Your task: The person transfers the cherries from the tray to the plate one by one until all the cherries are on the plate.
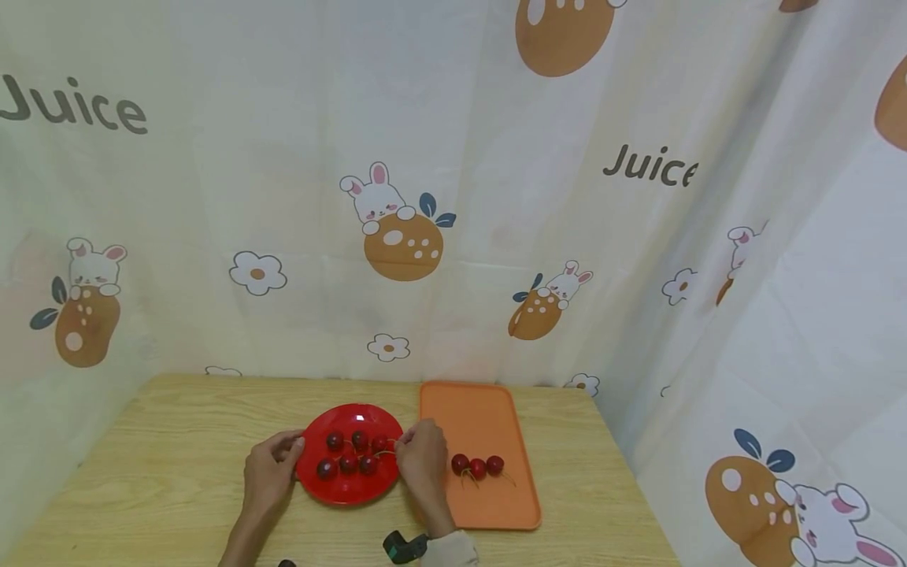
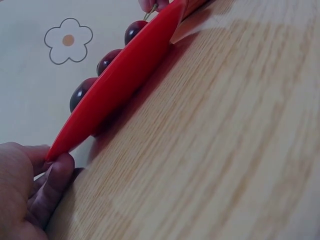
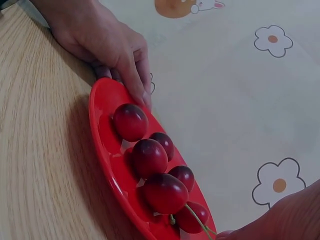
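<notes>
A red plate (image 1: 346,494) holds several dark red cherries (image 1: 348,462), set in two rough rows. My left hand (image 1: 268,479) grips the plate's left rim, thumb on the upper side; the left wrist view shows its fingers (image 2: 61,172) at the rim. At the opposite rim, my right hand (image 1: 425,463) pinches a green cherry stem (image 3: 197,214) between thumb and fingertips. That stem's cherry (image 3: 192,219) rests on the plate among the others. Part of the right fingertips is out of frame in the right wrist view.
Right of the plate lies an orange tray (image 1: 471,409) with three stemmed cherries (image 1: 478,469) in a row. A small dark round thing (image 1: 286,563) shows at the bottom edge. Behind the wooden table (image 1: 212,409) hangs a printed curtain (image 1: 319,197).
</notes>
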`<action>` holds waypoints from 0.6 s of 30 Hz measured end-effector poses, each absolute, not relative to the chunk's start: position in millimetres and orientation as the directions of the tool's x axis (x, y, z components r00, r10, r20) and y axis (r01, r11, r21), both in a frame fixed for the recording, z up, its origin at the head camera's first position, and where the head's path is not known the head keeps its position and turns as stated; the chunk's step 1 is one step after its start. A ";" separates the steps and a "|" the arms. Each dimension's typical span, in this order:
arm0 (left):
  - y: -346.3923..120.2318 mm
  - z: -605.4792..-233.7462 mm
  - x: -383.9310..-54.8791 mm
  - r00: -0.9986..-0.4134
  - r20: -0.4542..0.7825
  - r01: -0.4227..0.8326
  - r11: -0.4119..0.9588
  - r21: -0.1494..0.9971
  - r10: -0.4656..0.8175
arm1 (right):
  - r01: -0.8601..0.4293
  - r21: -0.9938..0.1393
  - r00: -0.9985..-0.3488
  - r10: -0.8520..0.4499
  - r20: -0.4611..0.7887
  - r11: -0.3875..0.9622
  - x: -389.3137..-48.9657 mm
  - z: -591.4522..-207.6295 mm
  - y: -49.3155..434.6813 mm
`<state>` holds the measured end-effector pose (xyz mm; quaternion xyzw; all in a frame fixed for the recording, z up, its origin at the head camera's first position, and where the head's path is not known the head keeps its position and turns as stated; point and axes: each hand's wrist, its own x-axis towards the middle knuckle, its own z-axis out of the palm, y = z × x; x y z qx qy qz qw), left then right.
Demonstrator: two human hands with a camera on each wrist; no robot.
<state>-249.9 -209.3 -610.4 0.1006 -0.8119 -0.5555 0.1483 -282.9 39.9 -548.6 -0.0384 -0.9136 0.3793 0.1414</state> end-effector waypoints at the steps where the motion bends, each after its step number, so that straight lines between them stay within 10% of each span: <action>1: -209.2 -610.9 -249.9 -0.936 0.132 0.006 0.362 0.932 -0.326 | -0.036 -0.699 -0.956 0.180 0.232 0.714 -283.3 -548.5 39.1; 18: -211.4 -613.3 -252.8 -0.932 0.132 -0.001 0.366 0.931 -0.338 | -0.028 -0.669 -0.976 0.124 0.178 0.742 -281.1 -544.7 36.0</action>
